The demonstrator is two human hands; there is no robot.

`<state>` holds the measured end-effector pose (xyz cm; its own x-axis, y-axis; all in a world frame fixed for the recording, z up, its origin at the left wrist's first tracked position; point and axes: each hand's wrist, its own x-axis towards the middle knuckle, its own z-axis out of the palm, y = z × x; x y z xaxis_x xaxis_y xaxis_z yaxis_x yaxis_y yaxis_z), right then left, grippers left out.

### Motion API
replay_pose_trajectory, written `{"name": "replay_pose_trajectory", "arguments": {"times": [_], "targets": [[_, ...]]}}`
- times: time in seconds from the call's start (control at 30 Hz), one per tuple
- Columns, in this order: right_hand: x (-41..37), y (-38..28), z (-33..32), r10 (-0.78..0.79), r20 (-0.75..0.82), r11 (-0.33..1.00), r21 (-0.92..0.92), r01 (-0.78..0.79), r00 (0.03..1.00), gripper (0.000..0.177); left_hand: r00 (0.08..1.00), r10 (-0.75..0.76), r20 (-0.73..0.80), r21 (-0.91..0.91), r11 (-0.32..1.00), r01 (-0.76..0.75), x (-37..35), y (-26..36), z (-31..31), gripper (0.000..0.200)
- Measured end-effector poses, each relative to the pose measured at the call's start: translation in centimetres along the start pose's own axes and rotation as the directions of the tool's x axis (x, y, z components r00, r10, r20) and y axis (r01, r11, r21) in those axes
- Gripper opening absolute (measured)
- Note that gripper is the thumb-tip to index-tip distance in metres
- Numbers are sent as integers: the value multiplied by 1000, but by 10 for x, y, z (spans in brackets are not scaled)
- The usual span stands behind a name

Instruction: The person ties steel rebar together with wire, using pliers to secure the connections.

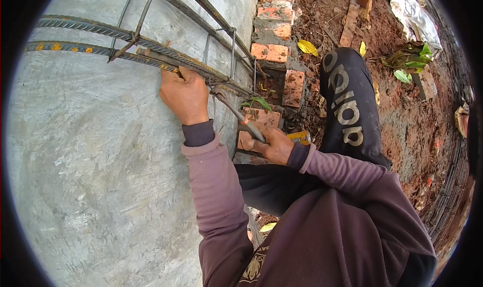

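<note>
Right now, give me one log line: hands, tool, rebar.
left hand: gripping rebar | right hand: holding tool by handle, tip at rebar beside left hand | under: concrete slab | nearby: bricks

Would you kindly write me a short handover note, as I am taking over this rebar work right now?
Left hand: gripping the rebar cage, which lies on the concrete slab.
Right hand: holding the metal tool, its head at the bar crossing beside the left hand.
Done: stirrups sit round the long bars.
Left: I cannot tell whether this crossing is tied tight, so check it.
</note>
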<state>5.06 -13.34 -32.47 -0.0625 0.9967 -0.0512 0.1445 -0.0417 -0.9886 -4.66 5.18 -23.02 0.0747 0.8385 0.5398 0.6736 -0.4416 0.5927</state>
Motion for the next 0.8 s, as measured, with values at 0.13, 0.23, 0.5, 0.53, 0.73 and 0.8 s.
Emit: {"name": "replay_pose_trajectory", "arguments": {"times": [0.13,0.23,0.5,0.53,0.73,0.8], "targets": [[-2,-20,20,280,324,613,664,-428,904,36,999,32,-20,-26,999,-33,3,-11,3,16],[-4,-21,2,109,541,229,802,-551,834,33,999,14,35,10,1000,-15,3,-5,-1,18],[-5,-22,-9,143,623,302,713,-633,769,26,999,27,24,-76,997,-25,3,-11,-1,14],[-6,-22,-19,281,563,450,638,-625,777,36,999,43,5,-81,996,-42,4,-7,0,13],[-16,-24,-8,-166,-291,827,-562,-28,942,41,993,112,-45,61,992,-109,0,12,-9,14],[-20,-25,-2,-197,-331,710,-698,-98,923,29,992,118,-52,76,991,-113,0,15,-9,15]]}}
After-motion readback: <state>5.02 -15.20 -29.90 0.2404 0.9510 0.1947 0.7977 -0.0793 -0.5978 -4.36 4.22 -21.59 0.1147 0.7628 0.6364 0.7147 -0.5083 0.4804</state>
